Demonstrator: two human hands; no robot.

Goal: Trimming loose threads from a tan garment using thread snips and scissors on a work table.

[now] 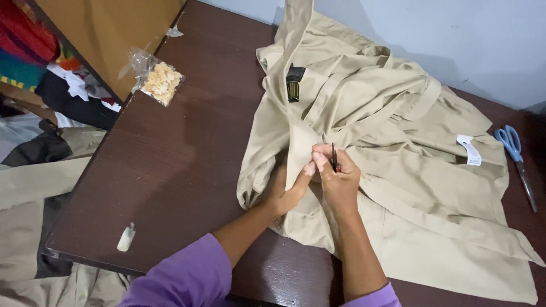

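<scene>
- Khaki garment [398,170], crumpled and half unfolded, covers the right half of a dark brown tabletop [182,170]; a raised fold of it stands directly between both sets of fingers.
- Left hand [287,190] lies on the cloth, its fingers [307,170] closed on the raised fold, pinching it from the left.
- Right hand [340,182] presses against the left, its fingers [321,159] clamped on a small dark tool with a red part [334,159], held upright at the fold; what kind of tool it is cannot be told.
- Purple sleeves [187,278] cover both arms below the hands.
- Black and yellow label [293,84] sits on the garment well above the fingers, near the collar area.
- White tag [470,150] lies on the cloth to the right of the fingers, well apart from them.
- Blue-handled scissors [516,159] rest on the bare tabletop beyond the garment's right edge, far from the right hand.
- Clear plastic bag of small pale pieces [156,79] lies up and to the left of the fingers, at the tabletop's edge.
- Small whitish lump [126,237] sits near the front left edge, below and left of the left hand.
- Piled cloth in several colours [34,85] shows beyond the tabletop on the far left.
</scene>
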